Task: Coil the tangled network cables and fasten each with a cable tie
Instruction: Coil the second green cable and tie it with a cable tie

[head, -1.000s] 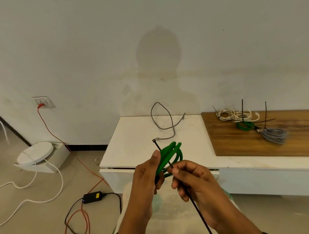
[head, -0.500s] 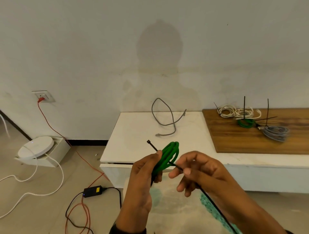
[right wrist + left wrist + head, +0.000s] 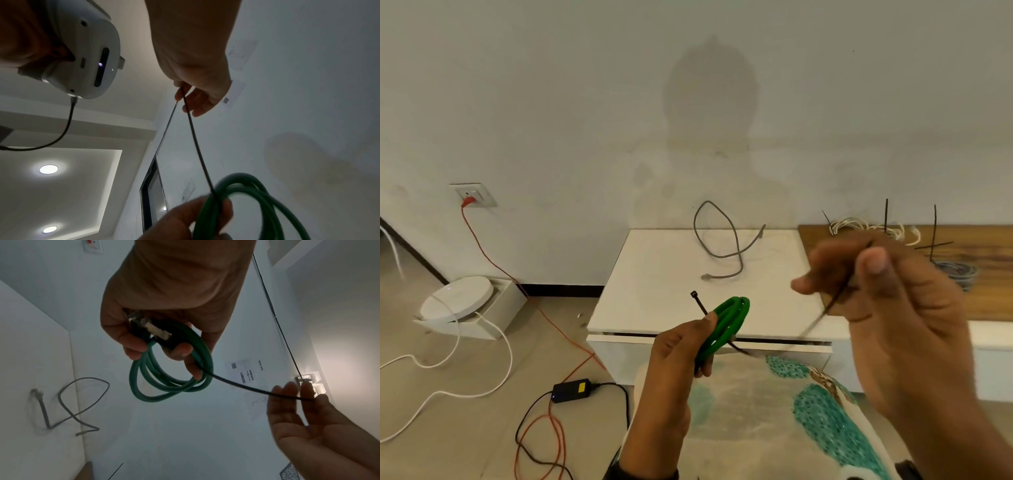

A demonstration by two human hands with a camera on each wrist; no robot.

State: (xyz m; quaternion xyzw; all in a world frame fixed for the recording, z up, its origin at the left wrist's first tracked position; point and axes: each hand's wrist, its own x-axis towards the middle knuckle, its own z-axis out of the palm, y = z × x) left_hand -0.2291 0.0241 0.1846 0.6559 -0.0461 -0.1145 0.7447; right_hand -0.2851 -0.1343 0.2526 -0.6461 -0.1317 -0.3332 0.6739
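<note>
Right hand (image 3: 887, 284) now raised (pinching cable tie (image 3: 246, 387)) beside coiled green cable (image 3: 726, 322).

Green cable (image 3: 726, 323) coiled, upright — black tie (image 3: 242, 387) perhaps through it

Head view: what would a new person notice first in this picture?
First, the green cable coil, gripped by the left hand in front of the white table. Next, the black cable tie running from the coil to the raised right hand, which pinches its tail. Behind, a loose grey cable lies on the table.
</note>
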